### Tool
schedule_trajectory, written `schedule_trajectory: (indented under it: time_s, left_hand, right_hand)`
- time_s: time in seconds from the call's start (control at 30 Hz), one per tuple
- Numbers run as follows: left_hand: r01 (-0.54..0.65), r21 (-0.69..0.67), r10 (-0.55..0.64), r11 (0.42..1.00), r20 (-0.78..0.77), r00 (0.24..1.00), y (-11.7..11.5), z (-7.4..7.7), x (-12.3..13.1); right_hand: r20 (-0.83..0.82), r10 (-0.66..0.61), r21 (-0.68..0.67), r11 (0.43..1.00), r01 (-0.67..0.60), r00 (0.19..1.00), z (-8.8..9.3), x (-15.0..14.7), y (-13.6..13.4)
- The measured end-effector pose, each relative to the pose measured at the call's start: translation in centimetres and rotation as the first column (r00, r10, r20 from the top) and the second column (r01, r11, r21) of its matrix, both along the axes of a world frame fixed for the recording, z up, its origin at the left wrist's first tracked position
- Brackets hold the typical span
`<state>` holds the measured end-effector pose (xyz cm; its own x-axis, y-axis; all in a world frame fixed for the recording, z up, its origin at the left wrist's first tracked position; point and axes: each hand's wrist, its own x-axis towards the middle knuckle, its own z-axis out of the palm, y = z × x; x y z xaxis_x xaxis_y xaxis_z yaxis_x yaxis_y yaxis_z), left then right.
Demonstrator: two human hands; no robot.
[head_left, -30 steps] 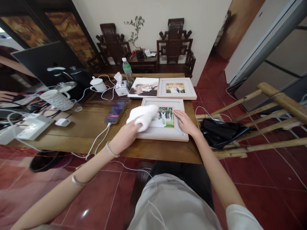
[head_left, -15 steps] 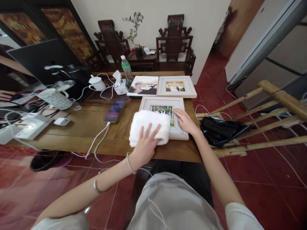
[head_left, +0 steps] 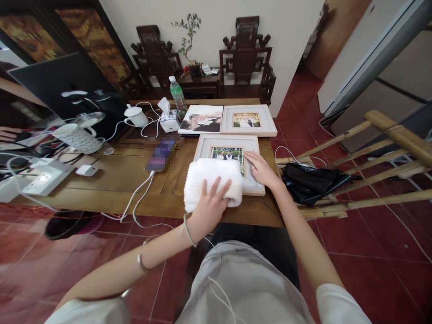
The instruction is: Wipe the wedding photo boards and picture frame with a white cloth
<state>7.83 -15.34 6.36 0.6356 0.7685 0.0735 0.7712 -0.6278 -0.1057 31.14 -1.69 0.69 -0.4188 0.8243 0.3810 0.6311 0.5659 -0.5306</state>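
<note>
A thick white fluffy towel [head_left: 202, 180], folded into a pad, covers the lower left part of a pale picture frame [head_left: 229, 140] and juts past its near edge. On top of it my left hand [head_left: 212, 202] presses with fingers spread; its thumb is hidden. My right hand [head_left: 260, 170] lies flat on the right side of the same frame, fingers stretched out together. The photo [head_left: 227, 154] inside shows two people outdoors, partly covered by the towel. Behind it sit another pale frame [head_left: 266, 121] and a white-edged photo panel [head_left: 204, 112], side by side.
Left on the wooden table [head_left: 118, 189] are a phone [head_left: 161, 156] with its cable, a tissue box [head_left: 169, 120], a green-labelled bottle [head_left: 177, 95], cups and a power strip [head_left: 45, 177]. A bamboo chair [head_left: 374, 166] bearing a black bag [head_left: 307, 182] stands right. Another person's hand [head_left: 10, 134] shows far left.
My left hand and the towel have slid slightly right and towards me across the frame. My right hand stays in place on the frame's right side.
</note>
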Motion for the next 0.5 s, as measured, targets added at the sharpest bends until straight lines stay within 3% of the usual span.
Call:
schedule_trajectory:
  time_s: [0.23, 0.33, 0.5]
  left_hand:
    - [-0.141, -0.038, 0.14, 0.989, -0.032, 0.99, 1.2, 0.7, -5.7]
    - [-0.135, -0.027, 0.135, 0.991, 0.01, 0.991, 4.1, 0.8, -6.9]
    - [-0.173, 0.06, 0.166, 0.983, 0.113, 0.98, 11.0, 1.5, -6.7]
  right_hand:
    - [0.0, 0.005, -0.018, 1.0, -0.005, 1.0, 0.1, 0.0, 0.0]
    - [0.002, 0.001, -0.017, 1.0, -0.001, 1.0, 0.2, 0.0, 0.0]
    - [-0.016, 0.018, 0.0, 1.0, -0.018, 1.0, 0.1, 0.0, 0.0]
